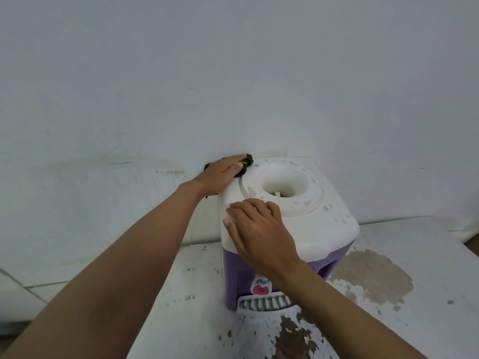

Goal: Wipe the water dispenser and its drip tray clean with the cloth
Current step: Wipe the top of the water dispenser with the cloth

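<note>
Pressing down on a dark cloth [247, 161], the left grip [220, 174] lies flat on the far left corner of a water dispenser [324, 229]. Its fingers are stretched out straight over the cloth, not curled round it. The cloth shows past the fingertips and again as a dark edge under the heel of the hand, close against a white wall [233, 73].

Nearer the person, the right grip [259, 229] rests palm down on the front left of the dispenser's white top. Its fingers are relaxed and slightly spread, and it holds nothing. The two grips are near each other but apart, with bare white plastic between them.

Just right of both grips, a round well [298, 177] sinks into the top of the dispenser; flecks and marks dot the white surface around it. Below the right grip the body of the dispenser is purple. Under the right wrist is a white tap [261, 287] with a red and a blue marking. Directly beneath the tap sits the white slatted drip tray [259, 305], partly hidden by the right forearm.

The dispenser stands on a white counter [197, 294] whose paint has flaked away in brown patches, largest to the right of the right grip and in front of the tray.
</note>
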